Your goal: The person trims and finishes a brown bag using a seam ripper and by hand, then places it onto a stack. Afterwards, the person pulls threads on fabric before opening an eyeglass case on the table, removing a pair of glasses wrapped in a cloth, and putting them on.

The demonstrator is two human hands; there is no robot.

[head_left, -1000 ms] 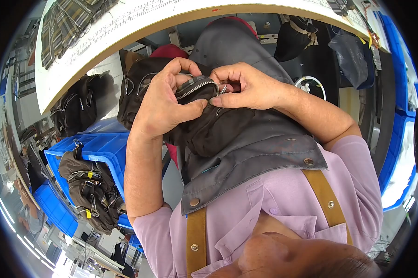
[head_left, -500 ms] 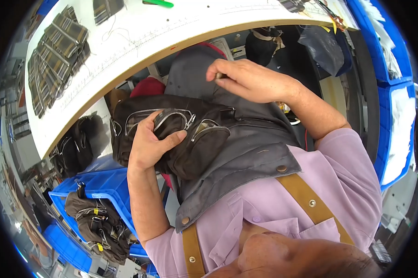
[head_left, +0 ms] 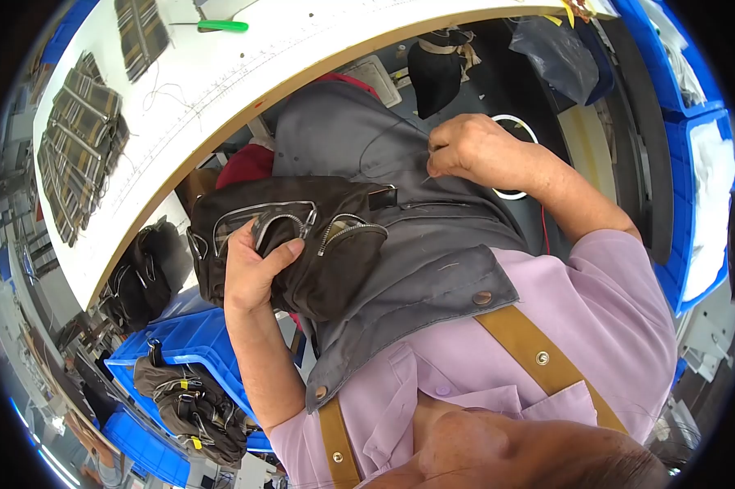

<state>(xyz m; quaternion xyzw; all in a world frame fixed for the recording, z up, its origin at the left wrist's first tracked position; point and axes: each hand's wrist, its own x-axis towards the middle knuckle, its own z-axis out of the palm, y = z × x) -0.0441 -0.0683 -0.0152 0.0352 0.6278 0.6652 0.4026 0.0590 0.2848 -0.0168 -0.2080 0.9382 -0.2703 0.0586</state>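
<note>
My left hand (head_left: 257, 269) grips a dark brown fabric bag (head_left: 326, 281) on my lap. Its thumb lies over the edge of an open zipped pocket, with the fingers tucked inside or behind, partly hidden. Silver-toothed zippers (head_left: 355, 231) curve across the bag's front. To the right of the bag, my right hand (head_left: 485, 155) is raised over the grey apron (head_left: 335, 134), with its fingertips pinched on what looks like a thin needle. A fine dark thread (head_left: 366, 159) loops over the apron near that hand.
A white worktable (head_left: 180, 122) curves ahead, with plaid zippered pieces (head_left: 82, 138) and a green-handled tool (head_left: 223, 26). Left of me, a blue crate (head_left: 188, 334) has dark bags (head_left: 192, 399) hanging at it. Blue bins (head_left: 697, 187) stand at the right. A white ring (head_left: 534, 134) shows beyond my right hand.
My right hand has moved right and slightly down, its fingers curling more tightly. The left hand still holds the bag. The view has shifted slightly.
</note>
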